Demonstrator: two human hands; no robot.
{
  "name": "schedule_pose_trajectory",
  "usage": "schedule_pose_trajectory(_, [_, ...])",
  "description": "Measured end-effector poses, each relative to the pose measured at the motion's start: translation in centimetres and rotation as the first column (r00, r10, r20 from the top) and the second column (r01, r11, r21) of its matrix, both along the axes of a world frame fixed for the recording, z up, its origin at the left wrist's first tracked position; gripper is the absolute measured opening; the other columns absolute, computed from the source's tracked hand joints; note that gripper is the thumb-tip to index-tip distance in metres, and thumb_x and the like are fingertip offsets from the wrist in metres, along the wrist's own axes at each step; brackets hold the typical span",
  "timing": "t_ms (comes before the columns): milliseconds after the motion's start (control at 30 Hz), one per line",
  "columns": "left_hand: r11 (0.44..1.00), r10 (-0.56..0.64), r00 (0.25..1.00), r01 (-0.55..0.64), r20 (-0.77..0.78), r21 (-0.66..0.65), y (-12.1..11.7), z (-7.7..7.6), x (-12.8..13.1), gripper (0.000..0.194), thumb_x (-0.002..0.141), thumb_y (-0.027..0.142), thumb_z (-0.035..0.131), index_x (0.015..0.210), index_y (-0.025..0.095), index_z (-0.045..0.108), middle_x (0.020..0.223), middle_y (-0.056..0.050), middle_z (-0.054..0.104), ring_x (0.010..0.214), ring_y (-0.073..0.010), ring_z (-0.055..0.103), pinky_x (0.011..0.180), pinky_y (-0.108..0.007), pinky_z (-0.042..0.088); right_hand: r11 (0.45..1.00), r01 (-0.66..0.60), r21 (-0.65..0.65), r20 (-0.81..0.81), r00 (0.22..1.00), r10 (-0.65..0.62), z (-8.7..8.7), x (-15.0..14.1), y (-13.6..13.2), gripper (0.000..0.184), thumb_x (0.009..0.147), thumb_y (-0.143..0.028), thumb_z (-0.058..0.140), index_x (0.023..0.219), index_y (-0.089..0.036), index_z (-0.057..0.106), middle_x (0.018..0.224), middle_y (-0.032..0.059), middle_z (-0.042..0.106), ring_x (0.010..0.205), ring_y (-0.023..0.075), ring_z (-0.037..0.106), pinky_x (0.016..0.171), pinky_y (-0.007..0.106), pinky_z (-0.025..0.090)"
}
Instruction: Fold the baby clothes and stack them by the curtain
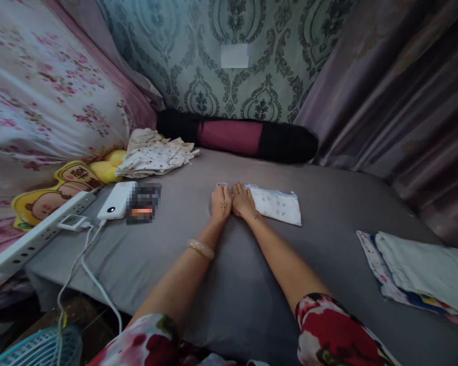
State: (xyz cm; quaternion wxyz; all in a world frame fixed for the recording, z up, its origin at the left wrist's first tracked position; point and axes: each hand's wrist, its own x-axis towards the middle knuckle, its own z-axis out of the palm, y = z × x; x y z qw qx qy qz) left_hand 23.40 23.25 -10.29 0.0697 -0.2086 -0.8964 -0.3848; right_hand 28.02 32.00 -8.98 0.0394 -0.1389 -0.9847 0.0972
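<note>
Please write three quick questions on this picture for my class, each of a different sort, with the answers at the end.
1. Multiple choice: Which wrist wears the pale bangle?
A) the left
B) the right
C) both
2. True or false: The patterned white cloth item extends to the right from beside the right hand, and the left hand is on the other side of that hand.
3. Fill in the missing colour: The power strip on the left, with a charger plugged in, is ____.

Key: 1. A; 2. True; 3. white
</note>
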Motion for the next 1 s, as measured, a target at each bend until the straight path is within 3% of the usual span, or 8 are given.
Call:
schedule_pose_trajectory(167, [0.999,-0.028,1.0,0.029,-0.013,0.025,0.0,-0.1,0.0,0.039,0.099,0.028,0.024,0.088,0.019,0.059,0.092,-0.01,0.067,0.092,-0.0208,0.061,0.084,-0.034,0.045,1.0,-0.001,-0.017,-0.005,1.0,0.001,-0.1,0.1,0.2,0.056,0.101,-0.033,0.019,0.149,-0.008,0.033,0.157,0.0142,0.027,0.146,0.0253,0.018,0.117,0.042,0.014])
schedule_pose_trajectory(367, [0.997,-0.077,0.996,0.075,-0.04,-0.033,-0.1,-0.2,0.2,0.039,0.1,0.028,0.024,0.091,0.019,0.061,0.094,-0.009,0.067,0.094,-0.0204,0.061,0.087,-0.034,0.045,0.996,0.009,-0.083,-0.033,0.999,-0.012,0.8,0.6,0.5,0.058,0.101,-0.034,0.016,0.149,-0.006,0.03,0.157,0.0154,0.027,0.145,0.0251,0.021,0.117,0.044,0.016])
schedule_pose_trajectory(533, [0.987,-0.139,0.983,0.127,-0.121,-0.103,0.0,-0.2,1.1,0.033,0.098,0.027,0.032,0.115,0.02,0.059,0.122,-0.008,0.063,0.12,-0.023,0.051,0.102,-0.039,0.039,0.999,0.049,0.021,-0.117,0.992,-0.046,1.3,2.8,1.9,0.053,0.098,-0.028,0.025,0.146,-0.008,0.037,0.155,0.0163,0.031,0.144,0.0274,0.024,0.116,0.05,0.012])
schedule_pose_trajectory(733, [0.921,-0.333,0.916,0.265,-0.223,-0.285,0.0,0.0,2.5,0.041,0.097,0.029,0.034,0.134,0.026,0.051,0.144,-0.002,0.05,0.138,-0.0285,0.033,0.113,-0.05,0.022,0.997,0.025,0.079,-0.084,0.996,-0.018,0.6,4.6,3.1,0.053,0.099,-0.031,0.025,0.144,-0.009,0.042,0.154,0.0132,0.035,0.143,0.027,0.025,0.116,0.05,0.012])
schedule_pose_trajectory(867, [0.866,-0.422,0.886,0.332,-0.191,-0.373,0.0,0.0,2.6,0.043,0.096,0.027,0.033,0.136,0.027,0.051,0.143,-0.002,0.052,0.138,-0.0313,0.033,0.113,-0.055,0.019,0.996,0.025,0.086,-0.077,0.997,-0.018,-0.1,4.5,3.1,0.053,0.099,-0.03,0.024,0.146,-0.01,0.039,0.154,0.0114,0.034,0.144,0.0253,0.023,0.117,0.047,0.013])
schedule_pose_trajectory(1000, [0.855,-0.431,0.887,0.342,-0.166,-0.391,0.0,0.0,2.4,0.042,0.095,0.026,0.035,0.133,0.028,0.053,0.142,-0.003,0.053,0.138,-0.0315,0.035,0.113,-0.056,0.02,0.998,0.022,0.062,-0.063,0.998,-0.019,0.0,4.5,3.0,0.053,0.099,-0.031,0.024,0.146,-0.011,0.039,0.155,0.0105,0.034,0.144,0.0241,0.023,0.117,0.046,0.013])
